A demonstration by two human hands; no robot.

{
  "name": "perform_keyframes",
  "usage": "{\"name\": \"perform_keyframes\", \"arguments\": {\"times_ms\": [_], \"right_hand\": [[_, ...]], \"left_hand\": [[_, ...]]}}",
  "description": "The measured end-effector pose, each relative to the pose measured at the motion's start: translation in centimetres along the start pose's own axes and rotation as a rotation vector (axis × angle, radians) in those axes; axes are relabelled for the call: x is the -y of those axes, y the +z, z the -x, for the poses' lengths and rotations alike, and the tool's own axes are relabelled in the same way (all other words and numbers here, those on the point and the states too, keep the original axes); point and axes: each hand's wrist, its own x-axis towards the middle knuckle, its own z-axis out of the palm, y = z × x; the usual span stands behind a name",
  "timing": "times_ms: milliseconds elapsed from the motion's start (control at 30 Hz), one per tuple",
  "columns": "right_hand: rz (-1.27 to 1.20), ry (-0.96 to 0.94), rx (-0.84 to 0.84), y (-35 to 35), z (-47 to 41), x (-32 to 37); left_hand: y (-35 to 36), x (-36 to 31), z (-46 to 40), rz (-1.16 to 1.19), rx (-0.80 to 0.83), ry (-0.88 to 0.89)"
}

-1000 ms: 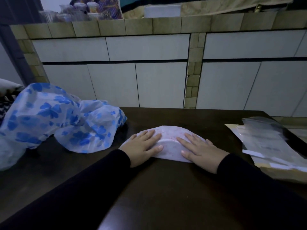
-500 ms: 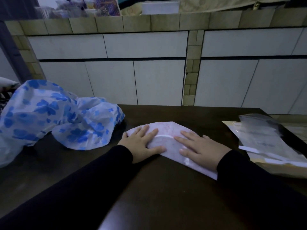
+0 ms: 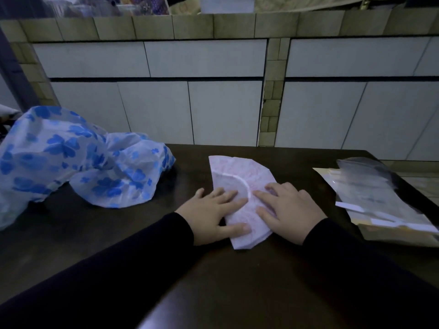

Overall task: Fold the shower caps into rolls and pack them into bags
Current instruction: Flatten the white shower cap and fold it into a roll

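A pale pink shower cap (image 3: 240, 176) lies flat on the dark table (image 3: 237, 281), folded into a half-round shape that runs from the far left to the near right. My left hand (image 3: 213, 212) presses flat on its left near part, thumb on the lower edge. My right hand (image 3: 285, 205) lies flat on its right side, fingers spread. Both hands press down and hold nothing. At the table's right edge sits a stack of clear plastic bags (image 3: 380, 198) with white strips.
A heap of crumpled white shower caps with blue flowers (image 3: 78, 162) fills the table's left side. A tiled counter front (image 3: 213, 103) rises right behind the table. A brown envelope (image 3: 399, 233) lies under the bags.
The folded pink cap has turned on the table: its long side now points away from me and its near end lies under both hands. My hands shifted slightly right with it.
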Motion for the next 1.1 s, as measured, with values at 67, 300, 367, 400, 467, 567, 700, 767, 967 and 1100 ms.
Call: {"name": "perform_keyframes", "arguments": {"times_ms": [67,300,367,400,467,567,700,767,967,1100], "right_hand": [[0.026,-0.002,-0.054,-0.1,-0.1,0.1],[-0.273,-0.315,0.096,-1.1,0.1,-1.5],[-0.303,-0.285,0.111,-0.9,-0.2,-1.8],[-0.315,-0.282,0.108,-0.8,-0.3,-2.0],[-0.337,-0.286,0.089,-0.8,-0.3,-2.2],[-0.379,-0.302,0.037,-0.6,-0.2,-2.5],[-0.402,-0.313,0.008,-0.4,-0.1,-2.4],[-0.393,-0.32,-0.014,-0.3,0.0,-2.3],[-0.405,-0.324,-0.02,-0.5,0.1,-2.6],[-0.422,-0.309,-0.042,-0.5,0.1,-2.3]], "left_hand": [[0.2,0.5,-0.3,0.002,0.043,-0.029],[0.0,2.4,0.1,0.145,-0.094,0.116],[0.1,2.8,0.2,0.201,-0.098,0.121],[0.0,3.0,0.3,0.232,-0.08,0.117],[-0.2,3.4,0.6,0.29,-0.031,0.116],[-0.5,3.8,1.1,0.316,0.009,0.139],[-0.3,3.9,1.2,0.291,-0.002,0.154],[-0.4,3.9,1.3,0.306,0.005,0.15],[-0.7,3.8,1.2,0.274,0.021,0.15],[-0.4,4.1,1.2,0.296,-0.036,0.173]]}}
